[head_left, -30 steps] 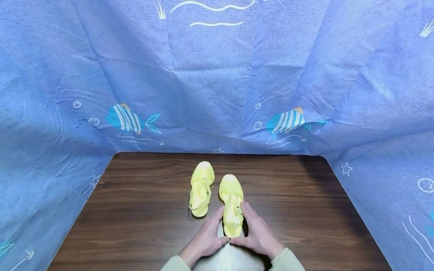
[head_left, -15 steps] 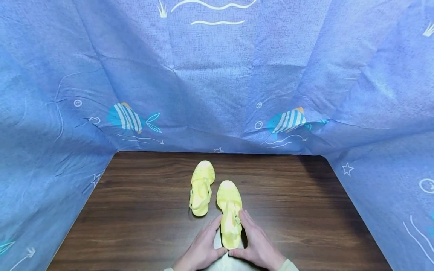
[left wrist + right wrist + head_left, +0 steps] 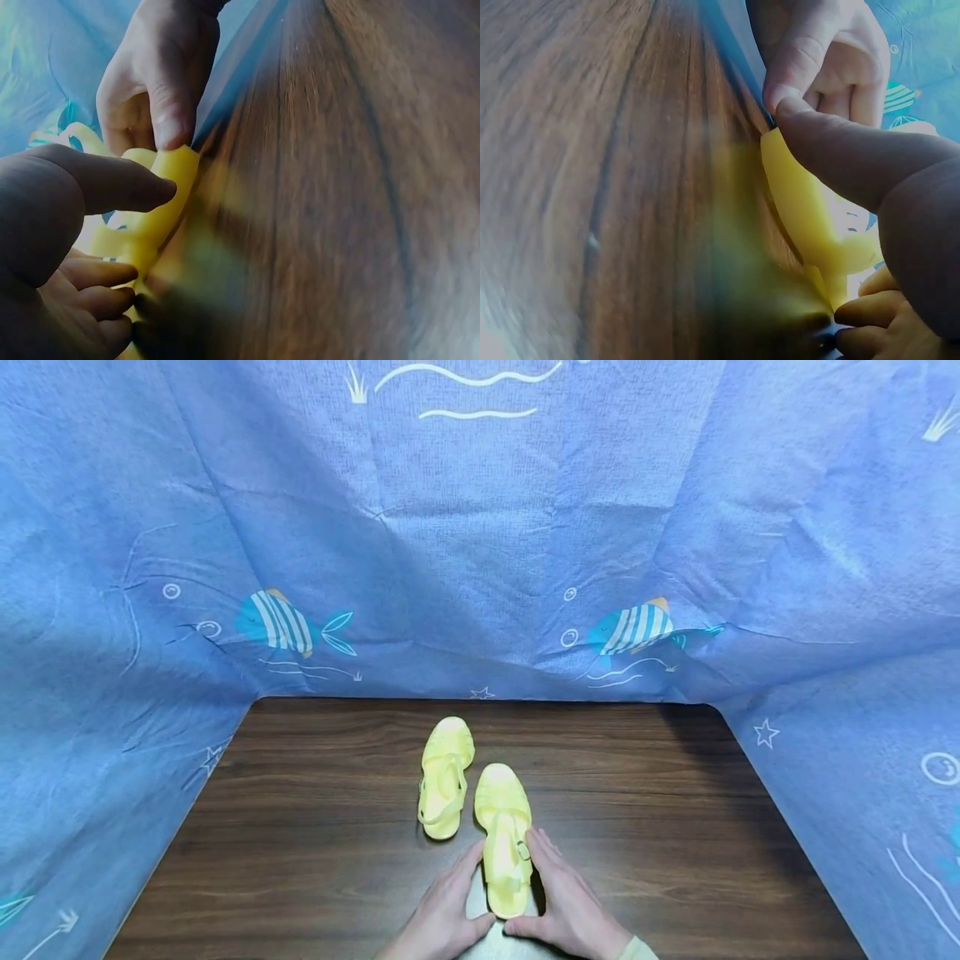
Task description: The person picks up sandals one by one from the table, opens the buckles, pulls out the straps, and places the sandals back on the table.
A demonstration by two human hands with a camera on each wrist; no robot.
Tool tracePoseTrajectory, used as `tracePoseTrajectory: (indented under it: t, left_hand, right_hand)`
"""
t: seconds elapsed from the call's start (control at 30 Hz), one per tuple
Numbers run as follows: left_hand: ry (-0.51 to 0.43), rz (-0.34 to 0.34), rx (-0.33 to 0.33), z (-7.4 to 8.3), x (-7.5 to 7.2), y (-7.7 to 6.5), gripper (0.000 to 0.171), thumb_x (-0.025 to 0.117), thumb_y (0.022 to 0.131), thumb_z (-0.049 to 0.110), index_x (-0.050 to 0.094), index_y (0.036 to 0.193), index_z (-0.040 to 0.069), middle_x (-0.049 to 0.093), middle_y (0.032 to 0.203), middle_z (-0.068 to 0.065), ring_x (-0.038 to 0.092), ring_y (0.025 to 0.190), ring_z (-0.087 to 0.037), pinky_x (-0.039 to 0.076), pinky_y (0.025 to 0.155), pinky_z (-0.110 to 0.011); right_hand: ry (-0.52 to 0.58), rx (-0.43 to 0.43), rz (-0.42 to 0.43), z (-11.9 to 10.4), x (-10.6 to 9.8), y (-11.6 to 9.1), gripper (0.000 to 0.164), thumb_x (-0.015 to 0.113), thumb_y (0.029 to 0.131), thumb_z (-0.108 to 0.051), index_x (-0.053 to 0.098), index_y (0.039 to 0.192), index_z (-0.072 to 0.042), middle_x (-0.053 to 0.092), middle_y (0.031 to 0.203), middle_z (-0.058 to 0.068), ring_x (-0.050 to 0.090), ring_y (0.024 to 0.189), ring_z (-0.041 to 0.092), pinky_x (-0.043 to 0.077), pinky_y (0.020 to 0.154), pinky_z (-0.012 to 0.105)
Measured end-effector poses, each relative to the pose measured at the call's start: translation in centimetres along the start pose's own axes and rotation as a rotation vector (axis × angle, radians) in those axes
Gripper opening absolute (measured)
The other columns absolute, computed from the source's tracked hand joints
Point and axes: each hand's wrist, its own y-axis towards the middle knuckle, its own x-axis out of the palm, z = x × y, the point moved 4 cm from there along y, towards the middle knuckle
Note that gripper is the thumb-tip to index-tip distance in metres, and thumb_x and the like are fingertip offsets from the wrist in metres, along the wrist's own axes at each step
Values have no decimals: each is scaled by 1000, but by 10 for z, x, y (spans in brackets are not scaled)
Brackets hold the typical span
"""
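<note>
Two pale yellow jelly sandals lie toes away from me in the head view. Both hands hold the nearer sandal around its heel half. My left hand lies along its left side, and my right hand along its right side by the small buckle. Behind the heel the two thumbs almost meet. In the left wrist view, the left thumb reaches over the yellow heel, with curled fingers low at the side. The right wrist view shows the sole edge close over the wood. The other sandal sits farther off, slightly left, untouched.
The brown wood-grain table has rounded far corners. A blue cloth printed with fish and waves hangs behind it and along both sides. Bright glare lies on the tabletop between my wrists.
Both hands have drawn the nearer sandal toward me and a little left, so its toe now sits farther back than the other sandal's. The other sandal has stayed in place.
</note>
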Motion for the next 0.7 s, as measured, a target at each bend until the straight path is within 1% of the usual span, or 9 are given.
tracePoseTrajectory:
  t: [0.1,0.2,0.27,0.37,0.43,0.5,0.53,0.6,0.7]
  left_hand:
    - [25,-21,-1,0,-3,-2,90,81,81,12,36,158,-1,52,156,-17,55,137,-34,49,110,-49]
    - [79,-1,52,4,-9,-3,82,75,83,8,40,155,-7,54,153,-22,56,137,-37,49,111,-49]
    - [117,60,125,9,-15,-3,72,74,83,5,47,149,-9,59,147,-22,60,133,-35,51,108,-48]
    - [171,217,287,19,-26,-1,57,76,79,-2,62,134,-8,69,131,-17,68,121,-28,57,100,-43]
    - [212,319,396,25,-33,2,48,78,76,-5,69,123,-5,72,120,-12,71,111,-23,60,93,-39]
    - [243,373,480,31,-37,7,41,79,74,-5,72,114,-2,74,112,-8,71,102,-19,60,88,-35]
    - [259,381,513,33,-39,11,39,80,74,-4,73,112,0,74,109,-6,71,100,-18,59,87,-33]
    - [273,366,560,37,-41,18,34,81,76,-1,73,109,4,75,107,-3,71,98,-16,58,86,-31]
    - [285,336,609,40,-43,30,30,82,79,1,74,108,6,76,106,-2,71,99,-17,58,88,-31]
  right_hand:
    - [7,-7,-15,1,-3,-1,126,86,75,-65,29,161,7,36,164,26,34,152,43,38,115,62]
    - [34,-39,-11,2,-9,-2,124,88,75,-62,29,162,4,38,165,22,38,151,37,41,116,57]
    - [51,-65,8,3,-15,-2,119,89,75,-58,33,161,3,43,163,19,44,148,33,43,115,54]
    - [33,-78,55,4,-25,-3,107,91,77,-51,42,156,3,52,156,16,53,141,32,48,111,53]
    - [0,-77,97,4,-31,-4,91,89,83,-41,49,150,6,59,148,17,58,135,33,52,106,53]
    - [-9,-72,144,4,-36,-4,74,85,89,-28,54,145,9,65,139,17,64,126,31,56,99,49]
    - [9,-69,164,4,-38,-3,65,83,91,-22,57,142,8,67,135,16,67,121,29,58,96,46]
    - [57,-70,203,4,-39,-1,49,79,93,-13,62,136,6,70,125,11,70,111,24,61,89,40]
    - [137,-59,252,3,-37,4,34,78,95,-13,69,125,-1,72,111,4,71,96,17,61,77,30]
